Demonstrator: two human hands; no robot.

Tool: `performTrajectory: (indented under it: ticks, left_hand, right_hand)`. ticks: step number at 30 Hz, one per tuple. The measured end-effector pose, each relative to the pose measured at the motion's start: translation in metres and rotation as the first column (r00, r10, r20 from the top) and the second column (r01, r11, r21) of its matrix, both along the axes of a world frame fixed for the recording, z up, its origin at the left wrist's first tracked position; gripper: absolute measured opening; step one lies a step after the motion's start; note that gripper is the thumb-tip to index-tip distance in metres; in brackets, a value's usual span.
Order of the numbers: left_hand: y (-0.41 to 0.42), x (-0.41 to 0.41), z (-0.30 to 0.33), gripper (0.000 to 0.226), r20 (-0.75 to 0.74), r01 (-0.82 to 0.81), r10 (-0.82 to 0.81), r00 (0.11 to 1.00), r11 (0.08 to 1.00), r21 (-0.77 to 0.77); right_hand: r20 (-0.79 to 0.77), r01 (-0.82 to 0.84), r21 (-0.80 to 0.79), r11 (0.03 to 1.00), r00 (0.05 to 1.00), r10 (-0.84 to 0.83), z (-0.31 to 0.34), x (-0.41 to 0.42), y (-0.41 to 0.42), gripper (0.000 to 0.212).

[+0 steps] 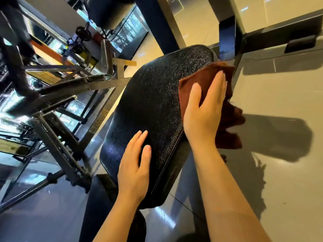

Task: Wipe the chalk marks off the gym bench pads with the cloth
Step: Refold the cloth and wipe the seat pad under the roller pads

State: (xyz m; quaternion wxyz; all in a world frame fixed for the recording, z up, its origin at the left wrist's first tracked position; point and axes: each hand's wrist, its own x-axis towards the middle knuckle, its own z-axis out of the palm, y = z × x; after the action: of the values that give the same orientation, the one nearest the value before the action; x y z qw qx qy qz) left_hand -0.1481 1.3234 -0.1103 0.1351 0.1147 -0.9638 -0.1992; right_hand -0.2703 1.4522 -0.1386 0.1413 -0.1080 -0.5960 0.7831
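A glossy grey tiled floor (279,95) filled the right side of the view, its smooth surface crossed by thin joints and by dark, soft-edged shadows. To the left, a steel frame (57,105) of square tubes and bolted joints was seen, dull grey and angular, with glass panels behind it giving back bright reflections. No container was in view.

The bench pad (153,109) was set across the middle, a long rounded slab covered in black grained vinyl, pebbled like leather and shiny where light struck it; a line of pale stitching was seen along its near right edge. No chalk marks could be made out on the pad. A second dark padded piece (103,198) was seen below its near end.

The cloth (208,79) was laid on the far right edge of the pad, a rust-brown fuzzy towel, rumpled, with part of it hanging loose over the side above the floor. It was pressed flat under the right hand (204,110), whose fingers were held straight and close together with the thumb spread apart. The left hand (134,165) was rested palm down on the near part of the pad, its fingers straight and slightly parted, nothing held in it.
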Motion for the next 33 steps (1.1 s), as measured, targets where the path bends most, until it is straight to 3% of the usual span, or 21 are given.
performTrajectory:
  ticks: [7, 17, 25, 33]
  left_hand:
    - [-0.005, -0.002, -0.003, 0.038, -0.024, 0.005, -0.004, 1.000, 1.000, 0.029]
    - [-0.004, -0.001, -0.005, 0.041, -0.051, -0.003, 0.004, 0.999, 1.000, 0.026]
    - [-0.005, -0.003, -0.004, 0.037, -0.032, -0.020, 0.020, 0.999, 1.000, 0.006]
    - [-0.002, -0.001, -0.003, 0.041, -0.027, -0.029, 0.030, 0.999, 1.000, 0.007]
  right_hand:
    - [-0.001, 0.009, 0.003, 1.000, 1.000, -0.009, -0.013, 0.091, -0.053, 0.062]
    - [0.010, 0.023, -0.004, 1.000, 1.000, -0.023, -0.002, -0.012, 0.002, 0.066]
    - [-0.045, 0.029, 0.062, 0.998, 0.999, -0.026, -0.015, 0.099, -0.057, 0.062]
    - [0.061, 0.083, -0.006, 0.997, 0.995, -0.083, 0.009, -0.011, -0.004, 0.067]
